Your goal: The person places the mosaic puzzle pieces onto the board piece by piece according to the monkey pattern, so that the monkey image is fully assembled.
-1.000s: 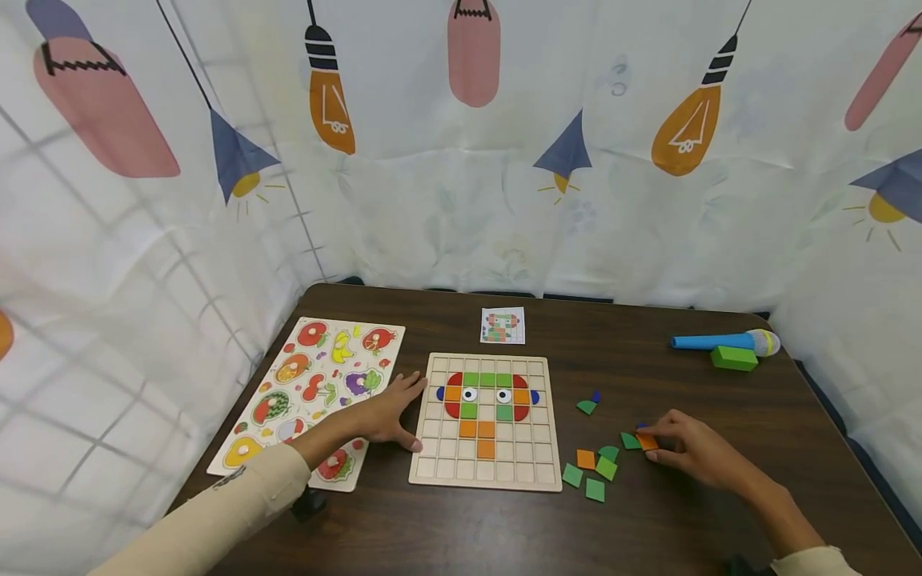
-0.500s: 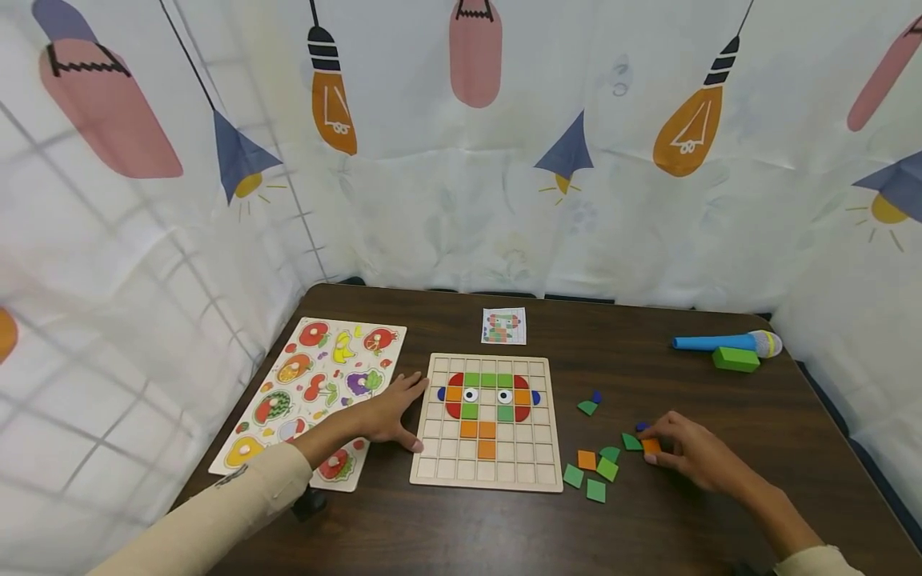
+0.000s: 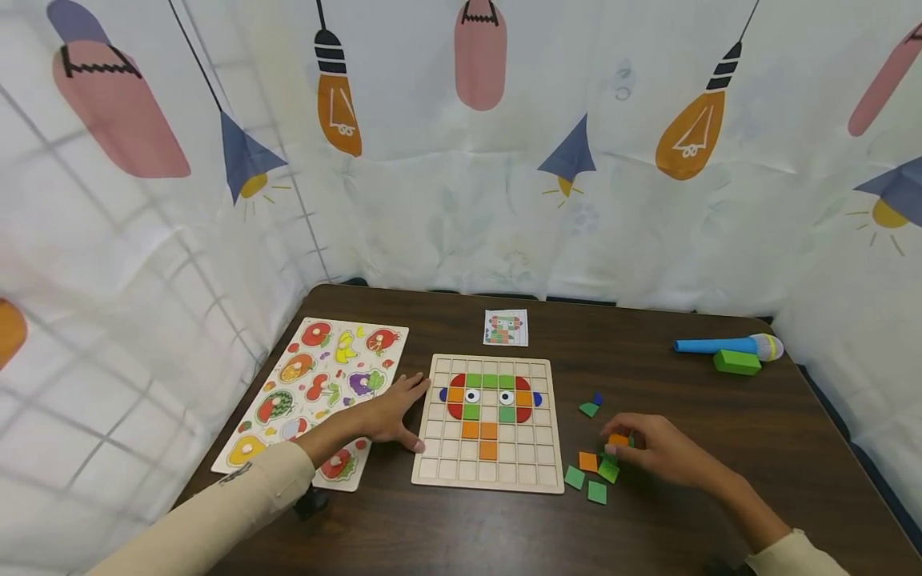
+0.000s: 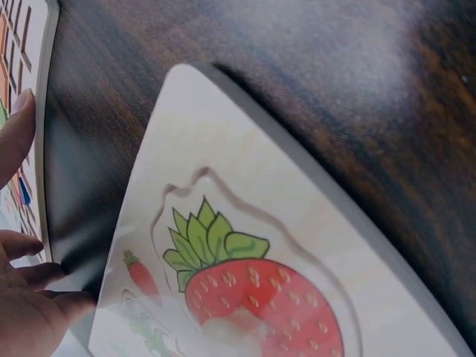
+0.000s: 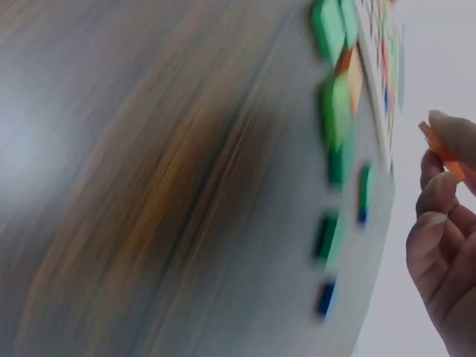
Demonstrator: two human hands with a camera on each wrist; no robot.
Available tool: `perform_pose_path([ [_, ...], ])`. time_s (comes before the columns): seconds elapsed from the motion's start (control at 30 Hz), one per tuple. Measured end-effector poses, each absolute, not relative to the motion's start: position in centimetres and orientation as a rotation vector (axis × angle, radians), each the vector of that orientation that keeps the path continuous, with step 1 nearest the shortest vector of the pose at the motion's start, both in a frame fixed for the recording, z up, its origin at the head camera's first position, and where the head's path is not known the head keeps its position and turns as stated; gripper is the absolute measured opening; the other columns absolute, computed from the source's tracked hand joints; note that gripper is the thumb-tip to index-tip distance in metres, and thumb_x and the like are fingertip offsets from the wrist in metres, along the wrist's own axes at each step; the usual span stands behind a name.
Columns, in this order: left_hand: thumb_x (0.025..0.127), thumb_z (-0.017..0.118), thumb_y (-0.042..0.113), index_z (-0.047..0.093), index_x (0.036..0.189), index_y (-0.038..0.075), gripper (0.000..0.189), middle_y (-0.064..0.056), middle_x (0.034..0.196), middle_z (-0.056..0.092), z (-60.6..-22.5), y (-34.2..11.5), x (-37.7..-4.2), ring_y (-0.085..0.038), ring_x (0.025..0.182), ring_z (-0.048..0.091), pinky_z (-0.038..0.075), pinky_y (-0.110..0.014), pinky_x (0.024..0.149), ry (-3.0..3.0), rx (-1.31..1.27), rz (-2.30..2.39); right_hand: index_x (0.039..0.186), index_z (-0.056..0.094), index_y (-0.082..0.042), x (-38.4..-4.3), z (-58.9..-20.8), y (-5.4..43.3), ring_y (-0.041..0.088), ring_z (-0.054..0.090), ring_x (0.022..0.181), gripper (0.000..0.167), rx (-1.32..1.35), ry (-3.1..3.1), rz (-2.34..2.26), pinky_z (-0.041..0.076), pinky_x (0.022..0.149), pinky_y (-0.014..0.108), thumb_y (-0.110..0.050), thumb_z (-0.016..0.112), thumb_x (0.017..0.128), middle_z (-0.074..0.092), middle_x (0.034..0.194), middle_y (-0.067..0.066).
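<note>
My right hand pinches an orange square tile between thumb and fingers, raised over the loose tiles right of the wooden grid board. On the board lies a face-like pattern of red, green, orange and blue tiles with two eye tiles; three orange squares sit below it. My left hand rests at the board's left edge, thumb and fingertips on its rim, fingers spread. Near the right hand lie another orange square and several green tiles.
A small pattern card lies behind the board. At the left, partly under my left forearm, is a fruit puzzle board. A toy microphone and a green block lie at the back right. A green piece and a blue piece lie nearer the board.
My right hand has picked up the orange square from beside a green piece and carried it left, toward the board. The left hand has stayed at the board's edge.
</note>
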State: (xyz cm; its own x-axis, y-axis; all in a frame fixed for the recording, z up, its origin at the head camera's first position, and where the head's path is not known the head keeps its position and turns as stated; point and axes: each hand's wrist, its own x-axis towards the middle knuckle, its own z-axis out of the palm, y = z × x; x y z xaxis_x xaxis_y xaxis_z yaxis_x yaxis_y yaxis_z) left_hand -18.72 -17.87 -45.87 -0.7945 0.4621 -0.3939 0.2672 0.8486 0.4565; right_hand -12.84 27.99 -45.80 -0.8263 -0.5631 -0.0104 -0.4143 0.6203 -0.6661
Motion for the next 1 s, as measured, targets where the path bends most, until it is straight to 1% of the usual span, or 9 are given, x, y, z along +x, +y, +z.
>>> perform_pose_path([
  [0.13, 0.077, 0.087, 0.038, 0.022, 0.16, 0.004, 0.111, -0.022, 0.166, 0.014, -45.9, -17.9, -18.7, -0.048, 0.153, 0.007, 0.023, -0.062, 0.119, 2.522, 0.562, 0.534, 0.11, 0.066, -0.012, -13.3, -45.9, 24.0, 0.0, 0.051, 0.069, 0.019, -0.879, 2.511, -1.081, 0.047, 0.059, 0.022, -0.028, 0.064, 0.1, 0.064, 0.092, -0.007],
  [0.23, 0.077, 0.087, 0.038, 0.022, 0.16, 0.005, 0.11, -0.021, 0.167, 0.013, -45.9, -17.8, -18.8, -0.048, 0.153, 0.007, 0.022, -0.061, 0.119, 2.52, 0.563, 0.541, 0.108, 0.067, -0.011, -13.6, -46.2, 21.0, 0.0, 0.049, 0.065, 0.021, -0.919, 2.463, -1.125, 0.046, 0.057, 0.021, -0.03, 0.068, 0.097, 0.061, 0.085, -0.008],
  [0.3, 0.077, 0.087, 0.038, 0.022, 0.16, 0.005, 0.11, -0.021, 0.167, 0.013, -45.9, -17.8, -18.8, -0.047, 0.153, 0.007, 0.022, -0.061, 0.119, 2.518, 0.558, 0.544, 0.107, 0.069, -0.011, -13.7, -46.4, 19.3, 0.0, 0.048, 0.063, 0.024, -0.944, 2.451, -1.134, 0.044, 0.056, 0.021, -0.032, 0.07, 0.095, 0.06, 0.083, -0.008],
  [0.4, 0.077, 0.087, 0.039, 0.022, 0.16, 0.007, 0.111, -0.02, 0.167, 0.013, -46.0, -17.7, -18.9, -0.046, 0.154, 0.006, 0.023, -0.06, 0.12, 2.521, 0.552, 0.534, 0.111, 0.071, -0.01, -13.8, -46.9, 17.0, 0.0, 0.048, 0.064, 0.029, -0.959, 2.432, -1.135, 0.044, 0.056, 0.02, -0.034, 0.068, 0.096, 0.063, 0.089, -0.008],
  [0.47, 0.077, 0.087, 0.039, 0.022, 0.16, 0.006, 0.111, -0.02, 0.167, 0.013, -46.0, -17.7, -19.0, -0.046, 0.154, 0.007, 0.023, -0.06, 0.12, 2.523, 0.553, 0.529, 0.115, 0.072, -0.009, -13.8, -47.3, 15.8, 0.0, 0.049, 0.063, 0.029, -0.96, 2.408, -1.132, 0.044, 0.055, 0.019, -0.031, 0.067, 0.097, 0.066, 0.094, -0.007],
  [0.57, 0.077, 0.087, 0.039, 0.021, 0.16, 0.006, 0.111, -0.019, 0.167, 0.014, -45.9, -17.6, -19.0, -0.045, 0.154, 0.007, 0.022, -0.06, 0.12, 2.523, 0.55, 0.525, 0.119, 0.072, -0.009, -13.7, -47.7, 14.5, -0.001, 0.048, 0.06, 0.026, -0.949, 2.356, -1.135, 0.043, 0.054, 0.018, -0.023, 0.067, 0.097, 0.068, 0.096, -0.006],
  [0.67, 0.077, 0.087, 0.038, 0.022, 0.16, 0.006, 0.111, -0.019, 0.167, 0.013, -45.9, -17.6, -19.0, -0.045, 0.154, 0.007, 0.022, -0.06, 0.12, 2.523, 0.541, 0.529, 0.116, 0.073, -0.012, -13.4, -48.0, 13.4, -0.002, 0.048, 0.059, 0.024, -0.92, 2.351, -1.109, 0.044, 0.056, 0.018, -0.021, 0.072, 0.094, 0.066, 0.09, -0.009],
  [0.8, 0.077, 0.088, 0.038, 0.022, 0.16, 0.006, 0.111, -0.02, 0.167, 0.014, -45.9, -17.6, -18.9, -0.045, 0.154, 0.007, 0.022, -0.06, 0.12, 2.523, 0.537, 0.528, 0.108, 0.073, -0.017, -13.0, -48.4, 12.5, -0.002, 0.049, 0.061, 0.022, -0.887, 2.439, -1.043, 0.044, 0.062, 0.018, -0.027, 0.077, 0.089, 0.061, 0.081, -0.015],
  [1.0, 0.077, 0.087, 0.038, 0.021, 0.161, 0.008, 0.11, -0.019, 0.167, 0.013, -45.8, -17.7, -18.7, -0.045, 0.154, 0.006, 0.021, -0.059, 0.121, 2.518, 0.532, 0.528, 0.1, 0.072, -0.02, -12.4, -48.7, 12.0, 0.0, 0.049, 0.068, 0.021, -0.867, 2.572, -0.976, 0.043, 0.066, 0.02, -0.031, 0.082, 0.085, 0.057, 0.077, -0.018],
])
